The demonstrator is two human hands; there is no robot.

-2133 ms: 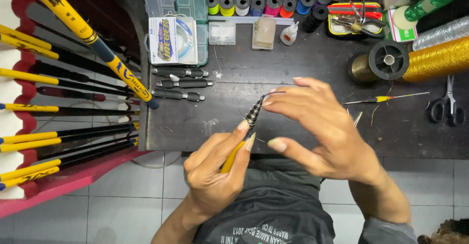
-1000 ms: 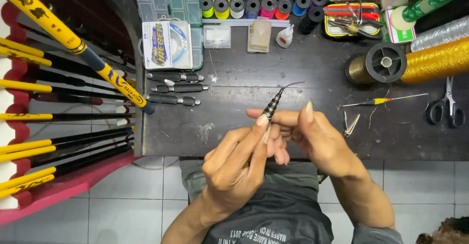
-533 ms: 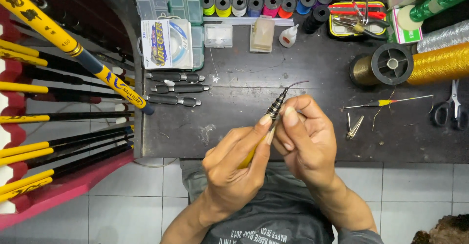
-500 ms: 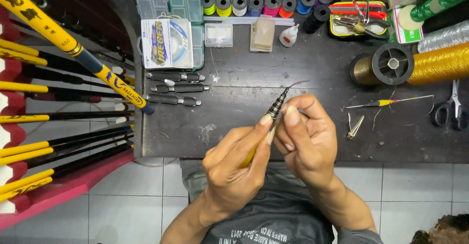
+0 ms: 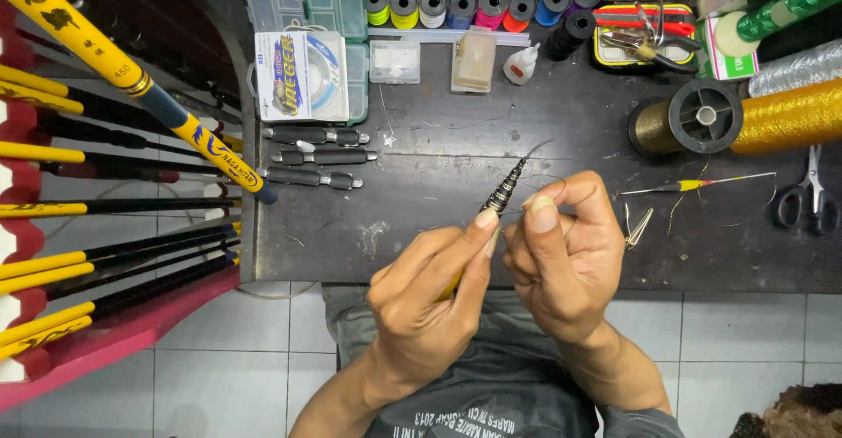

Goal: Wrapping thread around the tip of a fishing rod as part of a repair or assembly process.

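While the banded rod tip (image 5: 506, 191) stays tilted at frame centre over the dark surface (image 5: 438, 201), the left hand (image 5: 421, 302) pinches its yellow lower end; the right hand (image 5: 566, 254) has closed in since two seconds ago, fingers pressed together beside it.

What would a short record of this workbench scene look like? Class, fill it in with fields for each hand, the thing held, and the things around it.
Left hand: left hand grips the lower part of the rod tip between thumb and fingers.
Right hand: right hand pinches beside the rod tip; a thin thread may be there, too fine to tell.
Thing held: slim, dark and banded, tilted up to the right.
Bench: dark bench.
Far edge: thread spools, glue bottle.
Right side: gold reel, scissors.
Left side: yellow and black rods.
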